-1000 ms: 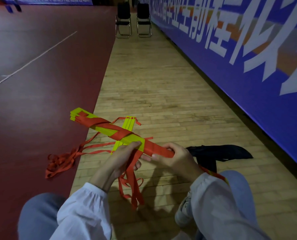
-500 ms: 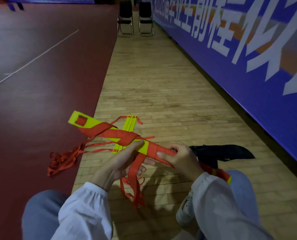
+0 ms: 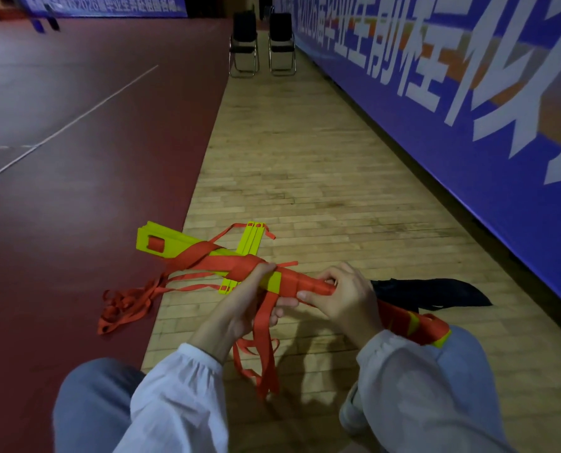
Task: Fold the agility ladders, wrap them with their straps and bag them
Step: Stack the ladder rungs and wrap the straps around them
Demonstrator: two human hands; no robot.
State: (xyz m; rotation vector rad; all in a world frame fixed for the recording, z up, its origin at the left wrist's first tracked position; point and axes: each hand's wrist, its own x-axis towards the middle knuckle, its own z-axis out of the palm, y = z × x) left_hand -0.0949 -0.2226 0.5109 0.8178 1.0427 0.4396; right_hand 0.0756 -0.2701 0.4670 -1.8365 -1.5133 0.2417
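Note:
A folded stack of yellow ladder rungs [image 3: 165, 240] is held above the wooden floor, wound with red strap [image 3: 227, 263]. My left hand [image 3: 240, 308] grips the bundle's middle from below, thumb on top, with loose strap [image 3: 266, 348] hanging under it. My right hand [image 3: 341, 295] holds the strap-wrapped part just right of it, fingers curled round it. The bundle's near end [image 3: 419, 328] rests by my right knee. A second yellow rung stack [image 3: 246, 253] lies on the floor behind, its red straps [image 3: 125, 302] trailing left. A black bag [image 3: 429, 292] lies on the floor right of my hands.
I sit on wooden floor [image 3: 305, 178] beside a dark red court surface [image 3: 76, 191]. A blue banner wall [image 3: 468, 142] runs along the right. Two black folding chairs [image 3: 261, 44] stand far ahead. My knees fill the bottom of the view.
The bundle has rolled in my hands, so its far yellow end with the red slot now faces me. My right hand has shifted its grip on the wrapped part.

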